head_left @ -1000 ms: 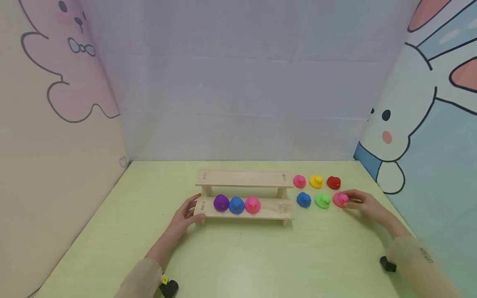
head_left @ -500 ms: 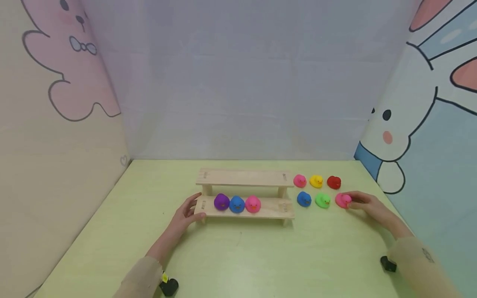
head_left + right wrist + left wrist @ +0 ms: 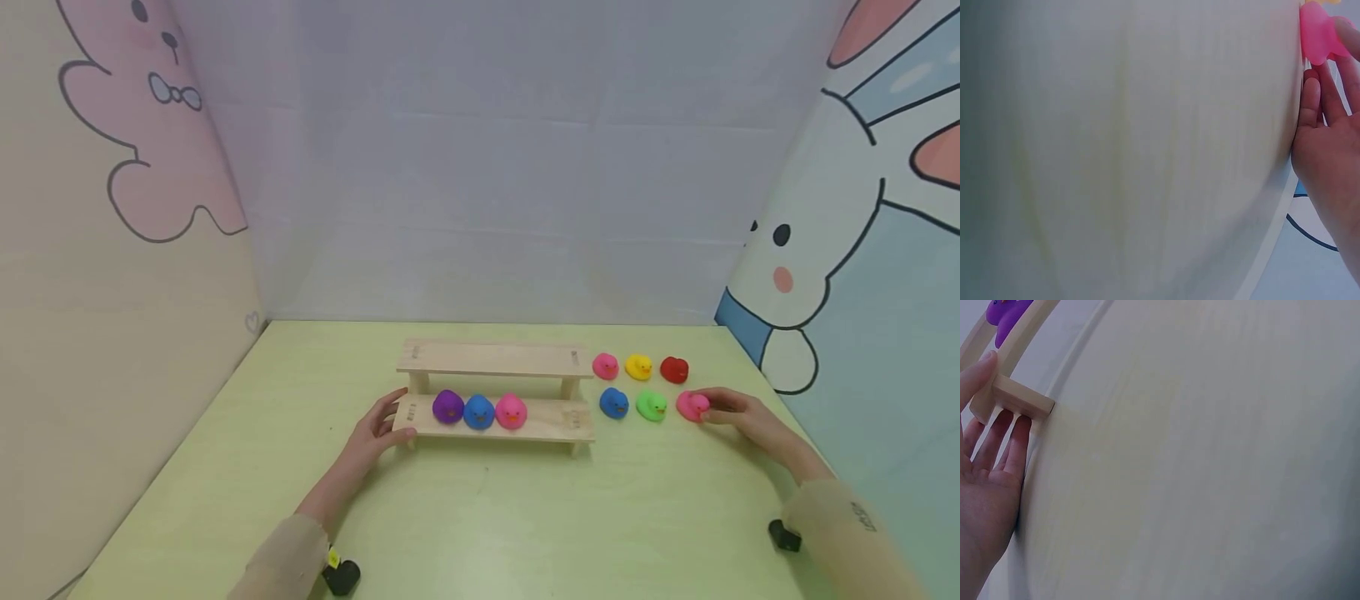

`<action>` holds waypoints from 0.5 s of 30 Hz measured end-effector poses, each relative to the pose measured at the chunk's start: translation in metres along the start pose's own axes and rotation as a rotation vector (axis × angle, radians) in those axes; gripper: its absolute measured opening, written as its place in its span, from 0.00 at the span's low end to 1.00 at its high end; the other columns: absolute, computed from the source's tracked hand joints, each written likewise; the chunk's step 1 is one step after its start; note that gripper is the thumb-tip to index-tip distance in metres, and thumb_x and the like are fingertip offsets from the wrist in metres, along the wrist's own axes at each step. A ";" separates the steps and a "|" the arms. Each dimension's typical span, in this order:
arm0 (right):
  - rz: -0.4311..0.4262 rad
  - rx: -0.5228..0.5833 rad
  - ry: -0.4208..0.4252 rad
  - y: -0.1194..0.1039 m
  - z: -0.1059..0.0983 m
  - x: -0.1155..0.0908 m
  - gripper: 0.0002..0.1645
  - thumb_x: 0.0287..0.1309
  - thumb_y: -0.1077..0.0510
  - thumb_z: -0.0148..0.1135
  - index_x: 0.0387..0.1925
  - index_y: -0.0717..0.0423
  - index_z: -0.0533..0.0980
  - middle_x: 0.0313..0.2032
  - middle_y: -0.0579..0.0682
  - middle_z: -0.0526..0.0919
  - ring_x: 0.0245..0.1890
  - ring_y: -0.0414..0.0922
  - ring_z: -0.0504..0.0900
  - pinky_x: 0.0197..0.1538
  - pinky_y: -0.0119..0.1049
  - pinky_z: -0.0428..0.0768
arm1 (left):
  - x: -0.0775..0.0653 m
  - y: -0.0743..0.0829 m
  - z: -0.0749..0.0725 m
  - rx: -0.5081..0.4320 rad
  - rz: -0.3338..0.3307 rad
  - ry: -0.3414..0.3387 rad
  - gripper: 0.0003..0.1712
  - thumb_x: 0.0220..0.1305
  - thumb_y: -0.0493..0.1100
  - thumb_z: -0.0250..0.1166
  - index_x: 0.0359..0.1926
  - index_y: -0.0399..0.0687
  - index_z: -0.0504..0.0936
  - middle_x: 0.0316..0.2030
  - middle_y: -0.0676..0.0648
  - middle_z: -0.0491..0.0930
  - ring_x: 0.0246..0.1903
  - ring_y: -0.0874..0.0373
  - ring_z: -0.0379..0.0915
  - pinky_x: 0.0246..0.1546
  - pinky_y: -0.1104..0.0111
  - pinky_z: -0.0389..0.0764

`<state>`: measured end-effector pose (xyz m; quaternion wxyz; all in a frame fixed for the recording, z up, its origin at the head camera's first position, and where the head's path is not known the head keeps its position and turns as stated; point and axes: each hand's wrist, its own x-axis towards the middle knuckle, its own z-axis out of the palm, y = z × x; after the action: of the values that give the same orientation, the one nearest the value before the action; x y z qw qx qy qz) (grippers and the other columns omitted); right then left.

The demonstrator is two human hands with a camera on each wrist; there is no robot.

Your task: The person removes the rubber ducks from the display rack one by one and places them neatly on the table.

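A two-step wooden stand (image 3: 495,360) stands on the table, its lower step bearing a purple duck (image 3: 448,407), a blue duck (image 3: 479,412) and a pink duck (image 3: 512,411). My left hand (image 3: 372,432) grips the lower step's left end, thumb at the front edge; the left wrist view shows fingertips against its wooden leg (image 3: 1022,397). At the right, my right hand (image 3: 742,419) pinches another pink toy duck (image 3: 692,406) between thumb and fingers, low at the table. The right wrist view shows this duck partly behind the thumb.
Beside the held duck sit a green duck (image 3: 652,406) and a blue duck (image 3: 613,403). Behind them stand a small pink duck (image 3: 606,366), a yellow duck (image 3: 639,367) and a red duck (image 3: 674,370). Walls enclose the table (image 3: 480,525) at back and sides.
The pink duck in my right hand has shifted slightly right, away from the green duck. My left hand keeps its grip on the stand. The head view has shifted a little.
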<state>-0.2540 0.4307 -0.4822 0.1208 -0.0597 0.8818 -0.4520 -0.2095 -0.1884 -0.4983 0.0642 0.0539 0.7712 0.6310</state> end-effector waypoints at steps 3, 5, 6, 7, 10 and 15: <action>-0.007 -0.006 -0.015 0.000 -0.001 0.000 0.37 0.67 0.47 0.59 0.69 0.62 0.64 0.64 0.54 0.73 0.55 0.31 0.67 0.61 0.69 0.62 | 0.001 0.000 0.000 0.001 -0.006 0.004 0.41 0.64 0.41 0.67 0.75 0.58 0.59 0.69 0.38 0.67 0.59 0.47 0.74 0.54 0.73 0.73; 0.000 -0.009 -0.033 -0.001 -0.002 -0.001 0.38 0.67 0.46 0.59 0.71 0.59 0.62 0.69 0.63 0.66 0.63 0.43 0.65 0.61 0.70 0.62 | 0.002 -0.001 0.001 0.003 -0.009 0.003 0.42 0.64 0.41 0.67 0.75 0.58 0.59 0.69 0.39 0.67 0.60 0.46 0.74 0.55 0.72 0.73; 0.003 -0.009 -0.043 -0.002 -0.003 -0.001 0.39 0.67 0.46 0.58 0.72 0.58 0.61 0.71 0.65 0.62 0.65 0.50 0.63 0.61 0.70 0.62 | 0.003 -0.001 0.001 0.003 -0.010 0.002 0.42 0.64 0.41 0.67 0.75 0.58 0.59 0.69 0.39 0.67 0.61 0.45 0.73 0.56 0.71 0.72; 0.006 -0.011 -0.053 -0.004 -0.004 -0.001 0.39 0.67 0.45 0.58 0.73 0.57 0.60 0.72 0.65 0.60 0.67 0.56 0.60 0.61 0.71 0.62 | 0.003 -0.002 0.001 0.004 -0.009 0.001 0.42 0.64 0.41 0.67 0.75 0.58 0.59 0.69 0.39 0.67 0.61 0.44 0.73 0.56 0.70 0.72; -0.005 -0.043 -0.063 -0.010 -0.007 0.000 0.40 0.68 0.45 0.56 0.74 0.56 0.57 0.73 0.65 0.57 0.69 0.64 0.57 0.61 0.71 0.65 | 0.004 -0.001 0.001 0.003 -0.006 0.002 0.42 0.64 0.41 0.67 0.75 0.58 0.59 0.69 0.39 0.67 0.62 0.43 0.73 0.57 0.70 0.72; -0.067 -0.145 0.032 -0.028 -0.010 0.008 0.37 0.70 0.45 0.54 0.72 0.59 0.59 0.71 0.66 0.62 0.65 0.65 0.64 0.59 0.65 0.71 | 0.003 0.001 0.000 0.003 -0.018 0.009 0.42 0.63 0.41 0.68 0.75 0.57 0.59 0.69 0.39 0.67 0.62 0.43 0.72 0.56 0.72 0.72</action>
<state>-0.2644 0.4203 -0.4555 0.0867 -0.0908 0.9116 -0.3914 -0.2121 -0.1874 -0.4978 0.0662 0.0442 0.7727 0.6297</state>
